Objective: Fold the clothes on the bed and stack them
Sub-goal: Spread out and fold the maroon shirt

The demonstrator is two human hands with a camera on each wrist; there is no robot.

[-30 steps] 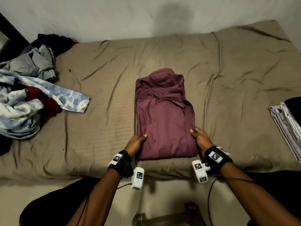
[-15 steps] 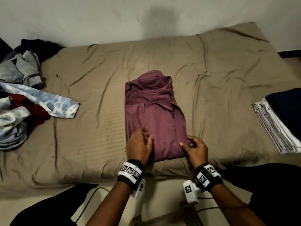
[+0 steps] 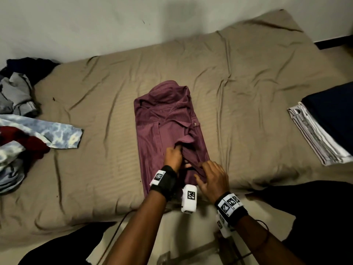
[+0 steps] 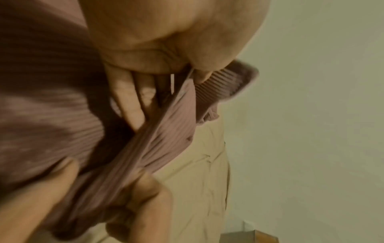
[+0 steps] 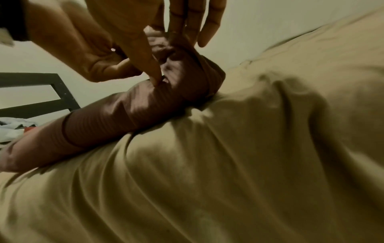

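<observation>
A heap of unfolded clothes (image 3: pixel 21 134) lies at the left edge of the bed (image 3: pixel 248 77), a tie-dye piece spilling toward the middle. At centre, the maroon shirt (image 3: pixel 152 131) lies folded into a long narrow panel, collar toward the wall, hem at the near edge of the mattress. A second ago both hands rested at the two bottom corners of the panel; they have since moved inward onto its lower right part. The left hand (image 3: pixel 172 156) now has its thumb and fingers pinched on a ridge of the ribbed cloth, which the left wrist view shows running taut between thumb and fingers. Just beside it, the right hand (image 3: pixel 214 178) grasps the same bunched fold with thumb and forefinger, the other fingers extended, as the right wrist view shows. The fabric there has risen into a small crumpled peak where earlier it lay flat. That suggests the person is tucking or straightening a loose flap, likely a sleeve or side edge, before folding the panel crosswise; the shirt is not yet ready for stacking. At far right, a stack of folded clothes (image 3: pixel 324 129), a dark piece on top of striped ones, waits well apart from the shirt.
</observation>
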